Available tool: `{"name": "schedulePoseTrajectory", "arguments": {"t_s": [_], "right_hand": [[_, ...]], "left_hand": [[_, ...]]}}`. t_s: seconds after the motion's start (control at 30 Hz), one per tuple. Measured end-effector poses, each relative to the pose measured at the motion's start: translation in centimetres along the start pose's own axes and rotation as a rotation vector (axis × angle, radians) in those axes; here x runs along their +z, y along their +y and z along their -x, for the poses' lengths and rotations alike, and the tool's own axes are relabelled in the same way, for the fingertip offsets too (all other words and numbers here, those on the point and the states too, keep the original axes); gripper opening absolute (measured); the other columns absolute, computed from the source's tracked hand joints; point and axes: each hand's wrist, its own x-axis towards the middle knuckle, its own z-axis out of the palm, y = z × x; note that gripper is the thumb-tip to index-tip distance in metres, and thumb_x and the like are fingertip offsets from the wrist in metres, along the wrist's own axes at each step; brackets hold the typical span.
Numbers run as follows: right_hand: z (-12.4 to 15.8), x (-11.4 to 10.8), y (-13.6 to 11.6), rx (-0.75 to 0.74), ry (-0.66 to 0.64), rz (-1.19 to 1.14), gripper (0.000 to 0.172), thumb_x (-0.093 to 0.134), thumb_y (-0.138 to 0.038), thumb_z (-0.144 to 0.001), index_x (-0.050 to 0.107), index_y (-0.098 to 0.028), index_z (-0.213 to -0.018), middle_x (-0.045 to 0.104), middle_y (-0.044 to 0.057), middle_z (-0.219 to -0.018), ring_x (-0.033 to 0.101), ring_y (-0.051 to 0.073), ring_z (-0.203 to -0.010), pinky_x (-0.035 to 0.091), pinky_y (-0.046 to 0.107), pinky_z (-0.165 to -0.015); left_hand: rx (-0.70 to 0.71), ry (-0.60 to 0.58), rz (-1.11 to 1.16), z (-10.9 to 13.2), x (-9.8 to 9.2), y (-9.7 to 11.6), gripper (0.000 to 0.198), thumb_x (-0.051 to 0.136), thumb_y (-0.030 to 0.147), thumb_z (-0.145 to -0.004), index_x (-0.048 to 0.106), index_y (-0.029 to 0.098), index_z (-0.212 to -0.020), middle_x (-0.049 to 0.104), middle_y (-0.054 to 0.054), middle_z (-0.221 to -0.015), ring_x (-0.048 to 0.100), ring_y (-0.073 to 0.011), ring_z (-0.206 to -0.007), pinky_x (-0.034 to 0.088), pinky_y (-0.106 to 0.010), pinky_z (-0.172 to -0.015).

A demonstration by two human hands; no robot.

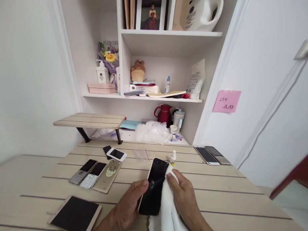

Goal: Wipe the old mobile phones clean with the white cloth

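Nearest me, a white cloth [168, 213] bunches up from the bottom of the frame, gathered in my right hand [185, 200]. Those fingers [172, 176] are closed on it, pressing it against the upper right edge of a black smartphone [153, 193]. My left hand [127, 205] clasps the phone, its thumb [143, 185] lying across the glass. The phone sits tilted between my hands, above a pale plank desk [216, 198].

Just past it stands a small dropper bottle [173, 158], with a clear plastic sleeve [141, 156] lying to its left. Left of my hands lie a gold phone with a ring holder [107, 175] and two keypad phones [87, 174]. A white phone [116, 154] rests partly on a black one [107, 150]. A large gold-framed device [74, 214] sits at lower left, and two more phones [212, 155] lie at right.

Beyond, a raised plank shelf [89, 120] stands at left, near crumpled plastic [151, 131] and a red flask [164, 114]. White shelving [162, 99] rises at top centre. A pink sticky note [226, 101] is on the right wall.
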Motion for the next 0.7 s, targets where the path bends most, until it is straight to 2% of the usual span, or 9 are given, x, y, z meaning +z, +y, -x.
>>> {"name": "schedulePoseTrajectory", "arguments": {"t_s": [0.1, 0.17, 0.23, 0.37, 0.47, 0.57, 0.7], "right_hand": [[0.4, 0.6, 0.0, 0.007, -0.072, -0.006, 0.035, 0.047, -0.047, -0.095, 0.065, -0.017, -0.093, 0.066, 0.002, -0.079, 0.059, 0.021, -0.076, 0.045, 0.027, -0.071], [0.7, 1.1, 0.1, -0.007, -0.097, 0.010, 0.033, 0.047, -0.045, -0.095, 0.062, -0.018, -0.084, 0.063, 0.001, -0.075, 0.055, 0.019, -0.071, 0.043, 0.026, -0.067], [0.8, 1.4, 0.1, -0.010, -0.093, 0.034, 0.032, 0.047, -0.044, -0.094, 0.058, -0.019, -0.078, 0.059, 0.000, -0.071, 0.051, 0.017, -0.067, 0.041, 0.024, -0.063], [0.8, 1.5, 0.1, 0.018, -0.104, 0.060, 0.030, 0.045, -0.042, -0.095, 0.051, -0.020, -0.074, 0.052, -0.003, -0.066, 0.046, 0.015, -0.063, 0.037, 0.024, -0.059], [0.7, 1.5, -0.1, 0.027, -0.143, 0.074, 0.028, 0.045, -0.038, -0.095, 0.051, -0.020, -0.075, 0.054, -0.002, -0.068, 0.048, 0.015, -0.065, 0.037, 0.024, -0.061], [0.9, 1.7, -0.3, 0.033, -0.205, 0.084, 0.025, 0.047, -0.034, -0.093, 0.053, -0.019, -0.074, 0.056, -0.003, -0.067, 0.050, 0.014, -0.065, 0.037, 0.023, -0.061], [1.3, 1.8, -0.4, 0.039, -0.284, 0.084, 0.024, 0.049, -0.031, -0.092, 0.051, -0.019, -0.070, 0.055, -0.004, -0.064, 0.049, 0.013, -0.062, 0.035, 0.023, -0.058]], "left_hand": [[-0.007, -0.005, 0.058, -0.3, -0.1, 0.0, 0.022, 0.064, 0.037, -0.086, 0.074, 0.018, -0.090, 0.076, -0.004, -0.091, 0.067, -0.0216, -0.095, 0.046, -0.033, -0.093], [-0.015, 0.030, 0.089, -0.6, -0.4, -0.1, 0.030, 0.063, 0.040, -0.086, 0.073, 0.017, -0.102, 0.076, -0.008, -0.101, 0.065, -0.0274, -0.106, 0.043, -0.041, -0.100], [-0.012, 0.080, 0.101, -0.9, -1.3, -0.5, 0.032, 0.065, 0.040, -0.084, 0.073, 0.018, -0.105, 0.074, -0.009, -0.109, 0.061, -0.0306, -0.115, 0.040, -0.044, -0.105], [0.079, 0.164, 0.053, -1.6, -3.5, -1.8, 0.027, 0.070, 0.031, -0.077, 0.074, 0.023, -0.102, 0.069, -0.006, -0.123, 0.049, -0.0308, -0.130, 0.035, -0.044, -0.111], [0.167, 0.237, -0.058, -1.7, -4.6, -2.3, 0.034, 0.073, 0.026, -0.071, 0.072, 0.023, -0.105, 0.064, -0.005, -0.132, 0.041, -0.0317, -0.137, 0.031, -0.047, -0.114], [0.276, 0.290, -0.173, -1.5, -4.8, -1.9, 0.047, 0.078, 0.015, -0.059, 0.072, 0.027, -0.105, 0.059, -0.001, -0.137, 0.031, -0.0298, -0.143, 0.023, -0.044, -0.119], [0.327, 0.332, -0.211, -0.7, -4.1, -0.9, 0.056, 0.081, 0.004, -0.049, 0.074, 0.029, -0.099, 0.061, 0.003, -0.135, 0.023, -0.0254, -0.146, 0.013, -0.034, -0.122]]}}
